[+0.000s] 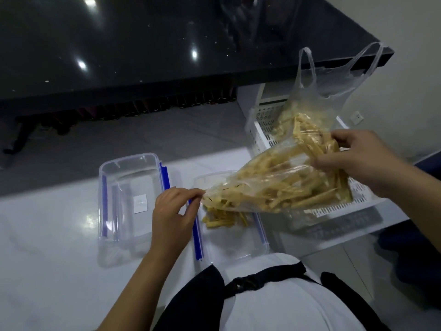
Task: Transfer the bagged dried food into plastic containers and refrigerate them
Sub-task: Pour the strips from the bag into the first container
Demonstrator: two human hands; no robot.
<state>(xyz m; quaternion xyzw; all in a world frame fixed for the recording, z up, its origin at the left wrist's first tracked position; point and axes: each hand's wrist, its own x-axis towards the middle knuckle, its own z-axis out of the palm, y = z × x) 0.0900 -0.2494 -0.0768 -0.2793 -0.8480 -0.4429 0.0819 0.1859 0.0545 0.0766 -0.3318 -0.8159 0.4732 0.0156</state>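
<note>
The bag point(274, 185) of dried food tilts mouth-down over the container point(235, 237). The left hand point(173, 211) pinches its mouth shut-fingered; the right hand point(365, 161) grips its raised bottom.

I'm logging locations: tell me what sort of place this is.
Probably a home kitchen or dining area: a dark glossy countertop, a white table with clear snap-lock containers, and a wall socket.

Head-worn view, steeply down, close
</note>
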